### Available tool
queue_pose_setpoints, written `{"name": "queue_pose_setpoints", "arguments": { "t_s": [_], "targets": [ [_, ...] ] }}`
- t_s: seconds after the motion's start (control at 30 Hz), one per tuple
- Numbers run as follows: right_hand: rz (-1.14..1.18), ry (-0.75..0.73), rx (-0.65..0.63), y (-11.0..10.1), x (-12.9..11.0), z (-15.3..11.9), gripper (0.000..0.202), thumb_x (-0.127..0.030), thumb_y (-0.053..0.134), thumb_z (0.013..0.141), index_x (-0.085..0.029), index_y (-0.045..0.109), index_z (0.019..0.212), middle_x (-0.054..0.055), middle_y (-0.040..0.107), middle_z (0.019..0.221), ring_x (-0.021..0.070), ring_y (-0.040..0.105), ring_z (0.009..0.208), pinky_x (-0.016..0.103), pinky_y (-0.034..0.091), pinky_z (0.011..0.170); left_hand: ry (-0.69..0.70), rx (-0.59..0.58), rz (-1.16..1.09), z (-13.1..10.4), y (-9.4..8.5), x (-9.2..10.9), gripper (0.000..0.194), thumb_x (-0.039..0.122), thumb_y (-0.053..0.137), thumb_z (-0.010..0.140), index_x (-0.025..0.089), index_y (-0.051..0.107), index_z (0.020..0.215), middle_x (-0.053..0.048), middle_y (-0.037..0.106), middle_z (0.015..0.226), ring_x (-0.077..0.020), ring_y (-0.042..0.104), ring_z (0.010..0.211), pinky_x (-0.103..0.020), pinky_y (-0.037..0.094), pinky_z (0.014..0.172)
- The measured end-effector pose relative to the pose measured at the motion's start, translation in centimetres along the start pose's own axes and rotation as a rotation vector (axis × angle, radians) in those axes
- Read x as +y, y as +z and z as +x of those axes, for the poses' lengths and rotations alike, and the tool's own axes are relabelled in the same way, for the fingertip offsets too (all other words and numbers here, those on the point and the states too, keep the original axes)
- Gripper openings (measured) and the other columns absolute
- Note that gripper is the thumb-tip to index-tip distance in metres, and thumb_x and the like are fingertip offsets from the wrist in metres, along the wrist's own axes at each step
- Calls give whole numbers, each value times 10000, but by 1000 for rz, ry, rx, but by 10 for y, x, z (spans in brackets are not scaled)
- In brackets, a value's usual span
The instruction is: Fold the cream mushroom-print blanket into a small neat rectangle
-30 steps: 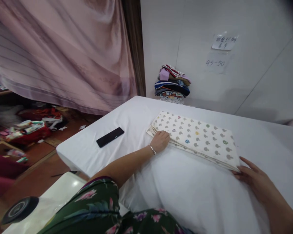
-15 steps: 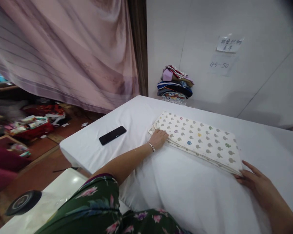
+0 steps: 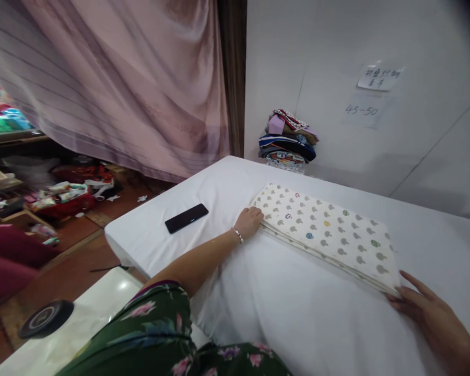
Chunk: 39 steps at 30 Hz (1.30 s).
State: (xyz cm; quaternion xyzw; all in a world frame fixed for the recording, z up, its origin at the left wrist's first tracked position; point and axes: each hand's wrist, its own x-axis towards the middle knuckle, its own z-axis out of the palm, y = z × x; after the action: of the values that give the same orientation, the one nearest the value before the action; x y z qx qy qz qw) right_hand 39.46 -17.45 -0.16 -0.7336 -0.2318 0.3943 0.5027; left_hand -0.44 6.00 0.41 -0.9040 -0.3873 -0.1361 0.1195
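A folded white cloth [image 3: 325, 230] printed with grey mushroom-like shapes and a few coloured ones lies flat on the white-covered table. Its layers show along the near edge. My left hand [image 3: 249, 222], with a bracelet at the wrist, is closed on the cloth's left near corner, the fingertips curled over the edge. At the opposite end, my right hand [image 3: 426, 303] pinches the right near corner, thumb on top and the other fingers partly hidden beneath.
A black phone [image 3: 186, 218] lies on the white table cover [image 3: 317, 318], left of my left arm. Folded clothes [image 3: 288, 141] are stacked by the wall behind the table. Lower left, a dark round object [image 3: 47, 318] rests on a pale surface. A pink curtain [image 3: 152, 83] hangs behind.
My left hand has slid left along the cloth to its corner. My right hand stays at the right corner. The whole view has shifted slightly, so things appear further right and lower.
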Motion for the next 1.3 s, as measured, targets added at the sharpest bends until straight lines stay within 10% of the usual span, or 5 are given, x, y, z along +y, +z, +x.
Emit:
{"name": "queue_pose_setpoints", "arguments": {
  "t_s": [0.57,0.83,1.13,1.3],
  "targets": [
    [-5,-59,-13,1,5,4,748,-210,724,620,-197,442,1313,50,694,696,174,652,594,198,560,592,-40,-16,-140,-7,-8,-22,336,74,474,732,214,613,1004,-49,635,1008,-195,527,1001,-339,405,828],
    [82,-62,3,7,-1,-1,679,-139,692,631,-167,466,1271,24,675,659,153,636,557,209,557,531,101,97,-353,9,-17,14,249,192,436,836,195,623,1001,-51,633,1054,-179,529,1012,-355,359,921],
    [118,-75,-3,9,-3,1,664,-134,684,638,-130,464,1265,34,665,655,155,627,562,221,552,513,-122,-61,-375,20,-6,11,204,295,484,812,187,637,730,-36,629,821,-166,561,812,-291,434,763],
    [135,-71,-6,9,-3,1,669,-133,669,646,-126,452,1279,31,658,662,154,626,561,226,547,505,-164,32,-339,32,-10,8,232,309,463,835,183,632,932,-66,622,1060,-204,530,1029,-328,396,916]
  ]
}}
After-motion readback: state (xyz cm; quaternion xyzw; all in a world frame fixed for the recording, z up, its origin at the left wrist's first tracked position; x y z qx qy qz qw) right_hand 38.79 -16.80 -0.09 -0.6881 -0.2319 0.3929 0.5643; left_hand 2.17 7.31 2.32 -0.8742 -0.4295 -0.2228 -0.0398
